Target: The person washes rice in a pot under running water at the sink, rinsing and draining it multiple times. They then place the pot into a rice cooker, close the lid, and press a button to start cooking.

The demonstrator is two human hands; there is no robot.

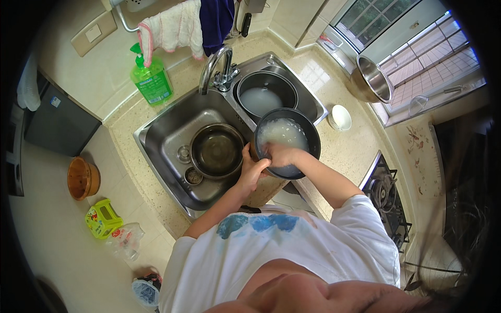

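My left hand (252, 167) grips the near left side of a dark cooking pot (314, 146), its thumb at the rim. The pot is tilted and holds cloudy whitish water (283, 131) with small white grains in it. Inside the pot is my right hand (281, 155), its fingers blurred and partly hidden, so whether they close on anything does not show. Just behind stands a second dark pot (289, 85) in the small right sink basin, with cloudy water in it. A round metal bowl (217, 150) of clearer liquid sits in the large left basin (164, 137).
The chrome faucet (207, 72) rises behind the basins. A strainer cup (193, 176) lies beside the metal bowl. Green soap bottle (152, 84) stands at the back left. To the right are a white bowl (340, 118), a steel bowl (372, 80) by the window and a gas stove (383, 191).
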